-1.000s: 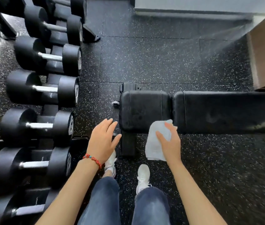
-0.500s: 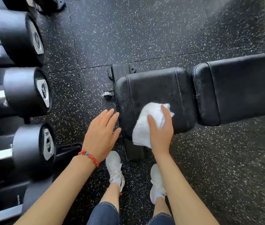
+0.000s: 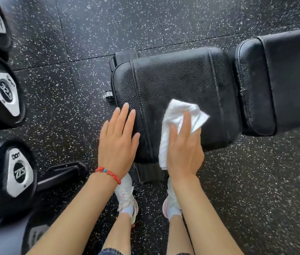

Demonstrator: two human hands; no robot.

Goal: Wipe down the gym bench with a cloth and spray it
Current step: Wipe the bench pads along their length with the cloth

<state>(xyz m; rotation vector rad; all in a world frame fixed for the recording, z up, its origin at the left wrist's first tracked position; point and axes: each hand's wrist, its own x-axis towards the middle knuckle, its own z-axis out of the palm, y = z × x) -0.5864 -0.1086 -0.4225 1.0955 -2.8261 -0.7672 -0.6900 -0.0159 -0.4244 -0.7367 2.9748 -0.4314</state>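
Nearest the camera, two white sneakers (image 3: 126, 196) stood on the speckled rubber floor (image 3: 255, 181), below both wrists. Left hand (image 3: 118, 142), red bead bracelet (image 3: 108, 173) at the wrist, was flat with fingers straight and together, holding nothing; fingertips overlapped the left edge of the seat pad (image 3: 173, 80), contact not certain. Right hand (image 3: 184, 150) was pressed flat on the white cloth (image 3: 180, 111), fingers extended over it, pinning it to the near part of the seat pad. Cloth was partly folded; its lower end hung over the pad's near edge, under the palm.

Compared with half a second before, the view sat closer and both hands had moved up onto the bench: the left had been off the pad beside it, and the cloth now lay further in on the pad. Likely the wiping stroke had just started on the seat section.

Beyond the right hand's fingertips, the pad surface looked dull and streaky, possibly damp, cannot tell. To the right of the right hand, across a gap, the long back pad (image 3: 283, 80) was untouched by either hand. No spray bottle in view. Left of the left hand, dumbbells (image 3: 19, 172) sat racked. Wiping looked early, most of the bench left.
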